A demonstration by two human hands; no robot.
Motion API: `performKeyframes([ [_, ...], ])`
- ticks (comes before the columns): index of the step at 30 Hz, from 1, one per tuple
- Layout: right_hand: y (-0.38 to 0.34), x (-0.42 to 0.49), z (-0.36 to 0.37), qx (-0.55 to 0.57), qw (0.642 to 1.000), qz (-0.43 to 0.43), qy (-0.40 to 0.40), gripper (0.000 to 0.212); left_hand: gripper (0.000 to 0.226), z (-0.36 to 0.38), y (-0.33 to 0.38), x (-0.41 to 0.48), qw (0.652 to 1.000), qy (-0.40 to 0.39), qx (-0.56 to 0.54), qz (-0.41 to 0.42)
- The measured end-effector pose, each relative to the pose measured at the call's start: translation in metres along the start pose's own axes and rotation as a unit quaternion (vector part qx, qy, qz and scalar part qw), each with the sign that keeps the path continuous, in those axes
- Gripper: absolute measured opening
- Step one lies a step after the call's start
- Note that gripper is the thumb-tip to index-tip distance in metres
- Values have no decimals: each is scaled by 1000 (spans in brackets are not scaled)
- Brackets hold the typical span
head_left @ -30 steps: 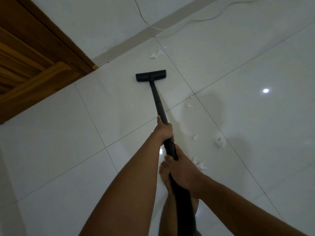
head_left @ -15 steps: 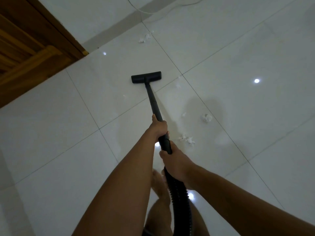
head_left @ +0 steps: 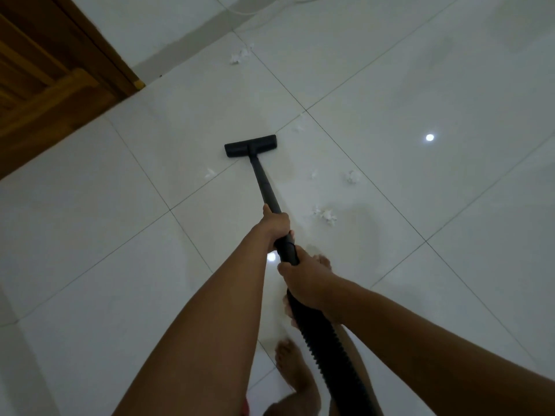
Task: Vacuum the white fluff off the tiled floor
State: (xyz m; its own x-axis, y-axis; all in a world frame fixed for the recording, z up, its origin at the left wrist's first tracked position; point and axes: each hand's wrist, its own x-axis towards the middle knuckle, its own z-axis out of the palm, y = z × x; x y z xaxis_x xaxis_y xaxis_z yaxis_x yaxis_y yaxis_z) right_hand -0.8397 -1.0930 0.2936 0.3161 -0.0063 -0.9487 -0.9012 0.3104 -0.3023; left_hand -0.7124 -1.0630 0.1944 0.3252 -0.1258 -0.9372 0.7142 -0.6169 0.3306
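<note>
Black wand (head_left: 264, 187) is gripped by both hands, left hand (head_left: 274, 225) ahead, right hand (head_left: 306, 280) at the hose (head_left: 324, 340) joint. It's pointed straight ahead; nearest white fluff (head_left: 326, 216) is scattered on the tiled floor (head_left: 420, 85) just right of it, behind the floor head (head_left: 250, 149), so a rightward swing is probably needed.
</note>
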Motion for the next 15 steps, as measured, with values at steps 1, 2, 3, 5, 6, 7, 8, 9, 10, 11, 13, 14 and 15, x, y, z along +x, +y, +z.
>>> performKeyframes([
  [1, 13, -5, 6, -18, 1000, -6, 6, 50, 73, -1, -14, -7, 1000, -2, 2, 1],
  [2, 27, -8, 12, -51, 998, -18, 17, 51, 73, -1, -27, -14, 1000, -5, 3, 2],
  [3, 41, -11, 18, -90, 995, -34, 33, 52, 73, -1, -41, -20, 1000, -8, 3, 2],
  [5, 69, -16, 28, -136, 987, -62, 58, 52, 72, 0, -68, -31, 1000, -11, 6, 2],
  [6, 83, -17, 32, -137, 987, -63, 60, 54, 71, 2, -81, -34, 1000, -12, 9, 1],
  [7, 96, -19, 36, -131, 988, -60, 58, 55, 72, 3, -94, -38, 1000, -11, 13, 0],
  [8, 109, -22, 39, -122, 989, -57, 54, 55, 72, 6, -106, -43, 1000, -10, 17, -2],
  [9, 121, -25, 43, -111, 991, -52, 54, 55, 71, 8, -117, -47, 1000, -10, 19, -3],
  [10, 132, -28, 46, -100, 992, -45, 55, 54, 71, 11, -127, -51, 1000, -10, 20, -4],
  [11, 143, -32, 48, -91, 993, -43, 56, 53, 71, 14, -138, -54, 1000, -10, 22, -6],
  [13, 163, -38, 52, -83, 994, -45, 55, 53, 71, 18, -156, -61, 999, -13, 29, -6],
  [14, 172, -41, 54, -74, 995, -45, 52, 52, 71, 20, -163, -65, 999, -14, 29, -6],
  [15, 181, -45, 55, -63, 996, -45, 49, 52, 70, 22, -171, -68, 999, -14, 29, -6],
])
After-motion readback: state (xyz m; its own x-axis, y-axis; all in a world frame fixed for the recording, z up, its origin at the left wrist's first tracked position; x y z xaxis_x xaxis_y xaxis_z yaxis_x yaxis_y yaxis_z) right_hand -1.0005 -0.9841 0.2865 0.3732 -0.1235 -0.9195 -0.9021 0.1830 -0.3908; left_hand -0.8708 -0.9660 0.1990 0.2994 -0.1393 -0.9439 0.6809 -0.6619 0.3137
